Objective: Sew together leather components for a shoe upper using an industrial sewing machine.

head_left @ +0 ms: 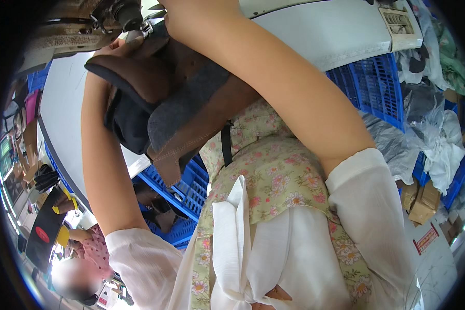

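Observation:
A dark brown leather shoe upper with black and grey lining hangs below the sewing machine at the upper left. Its stitched lower flap drapes toward my lap. My left hand is closed on the upper's far edge, close by the machine's metal foot; part of the hand is hidden behind the leather. At the top edge of the view, my right hand bends over the upper from the right. The picture cuts it off and its fingers cannot be seen.
Blue plastic crates stand right of the white machine table, near plastic bags and cardboard boxes. Another blue crate with dark pieces in it is below the upper. Another person in a pink dotted garment is at the lower left.

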Motion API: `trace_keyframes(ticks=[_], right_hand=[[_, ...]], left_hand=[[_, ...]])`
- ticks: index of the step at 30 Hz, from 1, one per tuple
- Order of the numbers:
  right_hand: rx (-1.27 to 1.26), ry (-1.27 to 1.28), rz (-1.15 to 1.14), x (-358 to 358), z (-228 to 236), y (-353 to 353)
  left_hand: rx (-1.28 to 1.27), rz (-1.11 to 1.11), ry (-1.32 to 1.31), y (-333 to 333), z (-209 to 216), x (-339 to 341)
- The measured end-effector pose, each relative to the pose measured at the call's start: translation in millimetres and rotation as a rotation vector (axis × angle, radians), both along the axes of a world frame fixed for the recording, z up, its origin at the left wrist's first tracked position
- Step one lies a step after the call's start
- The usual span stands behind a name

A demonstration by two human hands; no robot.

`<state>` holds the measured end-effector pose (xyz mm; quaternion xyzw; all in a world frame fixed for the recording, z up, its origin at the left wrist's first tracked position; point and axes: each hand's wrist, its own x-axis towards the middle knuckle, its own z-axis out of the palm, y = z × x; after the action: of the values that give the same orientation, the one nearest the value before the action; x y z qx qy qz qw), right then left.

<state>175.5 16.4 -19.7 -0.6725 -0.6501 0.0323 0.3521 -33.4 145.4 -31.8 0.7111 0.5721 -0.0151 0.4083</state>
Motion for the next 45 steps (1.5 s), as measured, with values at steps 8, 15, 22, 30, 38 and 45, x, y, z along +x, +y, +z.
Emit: trace_keyframes(ticks=[8, 15, 22, 30, 38, 45], right_hand=[[-0.084, 0.134, 0.003, 89.5, 29.3, -101.0], [0.068, -0.377, -0.278, 296.9, 6.2, -188.6], [-0.041, -0.218, -0.258, 363.8, -50.2, -170.6], [0.039, 0.094, 0.295, 121.0, 47.9, -96.6], [-0.073, -0.047, 0.496, 1.1, 8.1, -11.5], [-0.102, -0.115, 0.439, -7.8, -9.7, -17.6]], left_hand=[[0.123, -0.084, 0.192, -11.7, 10.7, 0.1], [0.090, 0.024, 0.054, -10.1, -0.5, -6.2], [0.233, -0.001, 0.100, 2.6, -13.0, -17.9], [0.238, 0.088, -0.202, -32.6, 1.5, 0.3], [0.278, -0.024, -0.111, -38.1, 25.2, 16.4], [0.110, 0.051, -0.169, -49.3, 40.1, 11.2]])
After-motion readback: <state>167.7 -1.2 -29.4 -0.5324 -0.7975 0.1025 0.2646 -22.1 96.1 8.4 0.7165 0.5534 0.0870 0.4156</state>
